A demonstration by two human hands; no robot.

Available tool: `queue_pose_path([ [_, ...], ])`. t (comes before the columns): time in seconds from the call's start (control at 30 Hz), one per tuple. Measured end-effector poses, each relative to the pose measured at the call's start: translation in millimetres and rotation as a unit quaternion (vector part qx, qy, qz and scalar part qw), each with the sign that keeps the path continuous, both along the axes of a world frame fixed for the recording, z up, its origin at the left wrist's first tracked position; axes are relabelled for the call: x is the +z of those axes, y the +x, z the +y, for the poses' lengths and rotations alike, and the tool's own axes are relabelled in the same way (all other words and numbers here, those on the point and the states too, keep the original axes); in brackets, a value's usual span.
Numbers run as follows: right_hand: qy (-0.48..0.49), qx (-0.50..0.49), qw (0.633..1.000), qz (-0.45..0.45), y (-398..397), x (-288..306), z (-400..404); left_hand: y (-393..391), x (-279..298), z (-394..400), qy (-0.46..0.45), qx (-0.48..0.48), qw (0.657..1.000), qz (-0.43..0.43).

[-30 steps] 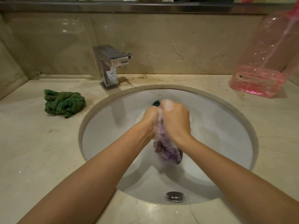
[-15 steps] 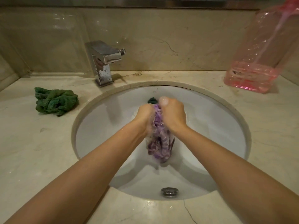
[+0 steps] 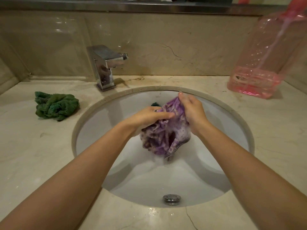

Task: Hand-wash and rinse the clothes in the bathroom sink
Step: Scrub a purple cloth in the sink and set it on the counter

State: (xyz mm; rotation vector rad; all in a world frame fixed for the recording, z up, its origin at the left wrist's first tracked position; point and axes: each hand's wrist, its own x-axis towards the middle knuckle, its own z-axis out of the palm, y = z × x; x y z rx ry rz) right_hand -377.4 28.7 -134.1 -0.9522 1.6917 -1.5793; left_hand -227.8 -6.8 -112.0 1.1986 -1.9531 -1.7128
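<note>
From the head camera, the fingers of the left hand [image 3: 146, 118] lie curled over the near-left side of a sudsy purple patterned cloth garment [image 3: 163, 131], thumb stretched flat along its top fold, while the right hand [image 3: 192, 110] pinches the far upper edge of the same garment between thumb and closed fingers. Both hands have hold of it; neither is spread open. The garment hangs between them above the middle of the white oval basin sink [image 3: 232, 133], its bulk drooping below the hands towards the near rim, so its long axis runs roughly from the right hand's pinch at the far side down to the loose lower hem. The cloth lies just under and between the palms, so I judge the next rub needs the hands to draw together across it. The left hand sits lower and closer to the bundled part.

A bit of dark green cloth [image 3: 156, 104] peeks from behind the hands in the basin. On the counter's left side rests a crumpled green towelling cloth [image 3: 55, 106], well apart from the sink; the square chrome tap [image 3: 106, 67] stands at the far rim.
</note>
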Motion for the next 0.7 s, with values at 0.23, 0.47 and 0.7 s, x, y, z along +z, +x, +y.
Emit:
queue_pose_path([
  [0.23, 0.276, 0.273, 0.921, -0.005, -10, 2, 9, 2, 7, -10, 0.174, 0.211, 0.921, 0.278],
  [0.47, 0.185, 0.333, 0.923, -0.054, -5, -3, 8, 4, 9, -15, 0.207, 0.233, 0.869, 0.384],
  [0.7, 0.007, 0.02, 0.996, -0.084, -7, 3, 1, 4, 2, -19, 0.152, 0.253, 0.917, 0.268],
])
